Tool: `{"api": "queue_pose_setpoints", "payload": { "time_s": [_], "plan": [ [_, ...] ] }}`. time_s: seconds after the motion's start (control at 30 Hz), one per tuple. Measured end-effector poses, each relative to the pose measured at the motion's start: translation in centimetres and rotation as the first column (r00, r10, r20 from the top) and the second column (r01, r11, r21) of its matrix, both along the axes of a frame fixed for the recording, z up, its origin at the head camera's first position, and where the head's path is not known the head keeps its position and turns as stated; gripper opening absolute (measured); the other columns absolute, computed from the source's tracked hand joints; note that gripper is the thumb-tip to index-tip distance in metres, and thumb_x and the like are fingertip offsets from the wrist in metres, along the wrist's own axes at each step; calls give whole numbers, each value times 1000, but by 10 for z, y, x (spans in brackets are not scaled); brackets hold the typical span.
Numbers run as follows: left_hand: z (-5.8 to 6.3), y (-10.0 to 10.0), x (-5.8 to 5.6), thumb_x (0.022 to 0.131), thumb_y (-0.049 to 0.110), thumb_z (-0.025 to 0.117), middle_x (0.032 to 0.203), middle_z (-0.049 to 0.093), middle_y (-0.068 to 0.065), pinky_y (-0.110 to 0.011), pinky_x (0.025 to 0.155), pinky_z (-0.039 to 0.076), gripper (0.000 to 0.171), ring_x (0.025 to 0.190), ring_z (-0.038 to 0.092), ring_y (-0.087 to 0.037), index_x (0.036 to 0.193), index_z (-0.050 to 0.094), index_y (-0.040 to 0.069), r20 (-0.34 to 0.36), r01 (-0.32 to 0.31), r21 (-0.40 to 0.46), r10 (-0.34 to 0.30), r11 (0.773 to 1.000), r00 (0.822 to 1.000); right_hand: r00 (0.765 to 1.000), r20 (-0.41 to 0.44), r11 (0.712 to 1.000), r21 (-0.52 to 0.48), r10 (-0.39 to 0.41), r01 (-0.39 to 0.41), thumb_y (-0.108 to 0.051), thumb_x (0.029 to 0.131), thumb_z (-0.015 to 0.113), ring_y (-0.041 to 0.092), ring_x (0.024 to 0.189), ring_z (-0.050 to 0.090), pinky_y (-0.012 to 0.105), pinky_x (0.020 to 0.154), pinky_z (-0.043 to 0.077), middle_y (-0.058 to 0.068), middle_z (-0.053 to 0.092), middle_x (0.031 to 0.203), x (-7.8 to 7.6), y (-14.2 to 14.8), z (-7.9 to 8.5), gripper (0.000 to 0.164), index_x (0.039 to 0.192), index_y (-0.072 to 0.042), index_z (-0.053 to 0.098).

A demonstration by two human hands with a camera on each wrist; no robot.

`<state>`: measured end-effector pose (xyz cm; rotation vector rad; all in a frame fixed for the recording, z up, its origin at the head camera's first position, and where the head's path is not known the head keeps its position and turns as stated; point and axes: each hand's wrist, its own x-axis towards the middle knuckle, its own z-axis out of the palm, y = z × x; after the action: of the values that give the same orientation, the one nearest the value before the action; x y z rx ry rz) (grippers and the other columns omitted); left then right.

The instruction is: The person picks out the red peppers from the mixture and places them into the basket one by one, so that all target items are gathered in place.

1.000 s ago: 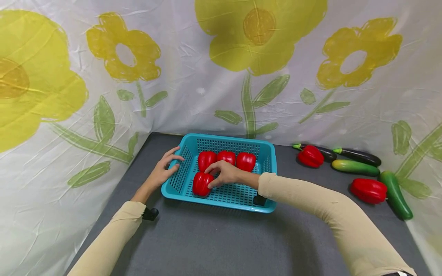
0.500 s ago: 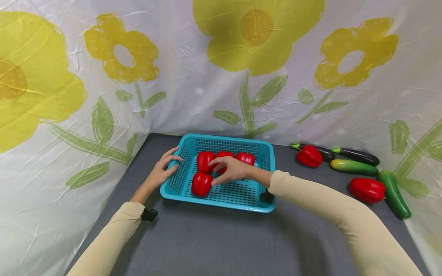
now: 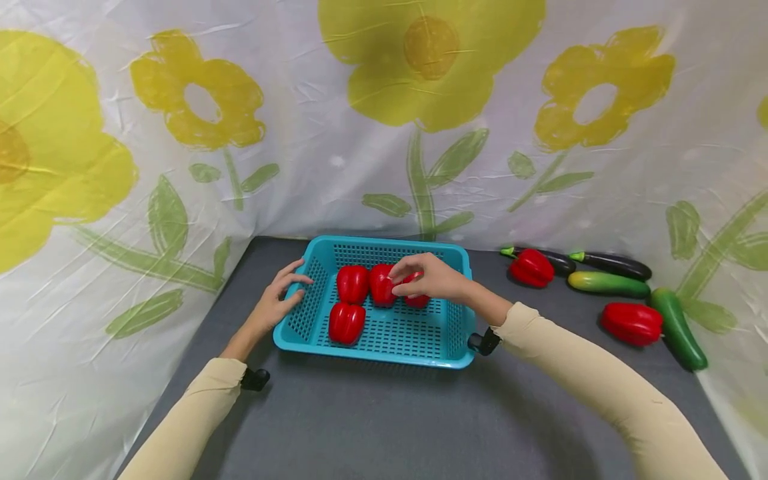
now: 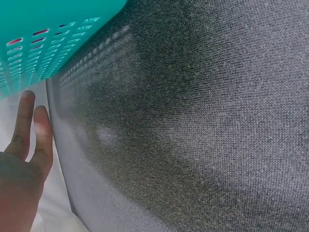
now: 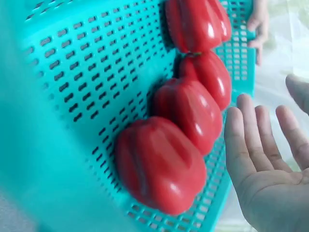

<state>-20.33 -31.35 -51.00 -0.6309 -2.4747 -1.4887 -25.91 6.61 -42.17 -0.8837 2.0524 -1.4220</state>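
White cloth (image 3: pixel 324 120) painted with yellow flowers stood behind the grey counter (image 3: pixel 360 427). On the counter, toward the back: turquoise basket (image 3: pixel 372 355), perforated, four red peppers inside.

Left hand (image 3: pixel 273 303) at the basket's left end, fingers fanned wide, fingertips at the rim; whether they pressed on it, could not tell. Grasped nothing.

Right hand (image 3: pixel 435 277) hung over the basket's back right part, thumb and fingers parted, fingers gently bent in the head view; right wrist view gave the palm, fingers long and loose, just beside the peppers. Held nothing.

Right end of the counter: two dark eggplants (image 3: pixel 612 265) along the cloth, a yellow-green cucumber (image 3: pixel 609 285) in front of them, a dark green cucumber (image 3: pixel 679 330) at the counter's edge.

Peppers: three in a row across the basket, back left pepper (image 3: pixel 353 285), middle pepper (image 3: pixel 382 285), right-hand pepper (image 3: pixel 415 300) partly hidden under the right hand; front pepper (image 3: pixel 347 324) before the back left one. Two loose peppers (image 3: pixel 632 324) lay among the other vegetables.
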Motion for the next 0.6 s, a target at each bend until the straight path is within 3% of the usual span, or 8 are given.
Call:
{"api": "queue_pose_setpoints", "payload": {
  "time_s": [0.13, 0.37, 0.6],
  "plan": [
    [0, 0, 0, 100, -6, 56, 159, 30, -22, -75, 101, 27, 22, 145, 23, -43, 120, 63, -7, 9, -3, 1, 2, 1000, 1000, 999, -4, 998, -35, -43, 43, -2, 94, 72, 39, 102, 66, 58, 85, 53, 27, 65, 117, 3, 13, 2, 25, 118, 5, 67],
    [4, 4, 2, 97, -11, 55, 158, 29, -27, -77, 98, 28, 23, 144, 23, -47, 119, 63, -10, 7, -13, -9, 13, 1000, 1000, 994, 33, 993, -53, -107, 109, -4, 96, 70, 44, 101, 66, 43, 82, 57, 24, 66, 111, 6, 38, 8, 25, 118, 5, 66],
    [30, 15, 14, 94, -17, 54, 152, 28, -40, -77, 95, 31, 22, 138, 23, -59, 115, 61, -16, -5, 15, 6, -15, 1000, 1000, 983, 111, 985, -77, -144, 153, -9, 97, 71, 35, 103, 67, 43, 85, 56, 25, 61, 122, 9, 67, 7, 30, 124, 2, 64]
  ]
}}
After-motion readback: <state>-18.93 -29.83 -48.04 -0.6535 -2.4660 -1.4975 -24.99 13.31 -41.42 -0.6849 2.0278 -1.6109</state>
